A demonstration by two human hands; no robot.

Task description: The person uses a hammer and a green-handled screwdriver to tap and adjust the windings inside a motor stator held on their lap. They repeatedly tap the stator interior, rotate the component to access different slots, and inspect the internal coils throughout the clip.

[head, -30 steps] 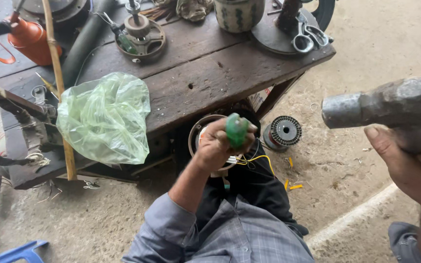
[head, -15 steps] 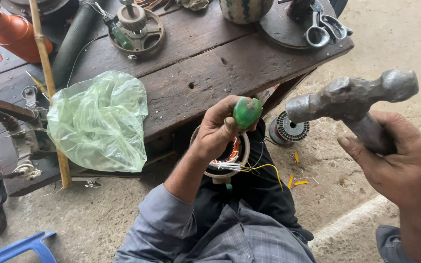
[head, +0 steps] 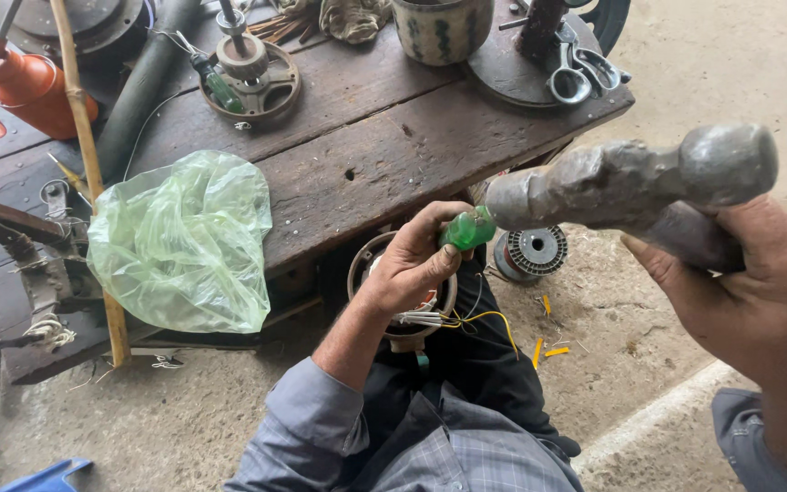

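Left hand [head: 407, 269]: fingers clamped round green screwdriver handle [head: 466, 228].
Right hand [head: 758, 292]: fingers wrapped on hammer [head: 630, 182]; judged heavy, rigid, gripped below head.

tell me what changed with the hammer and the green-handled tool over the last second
The right hand swung the hammer leftward until its face meets the green handle. The left hand kept its grip on that handle over the round motor part. The green bag stayed put.
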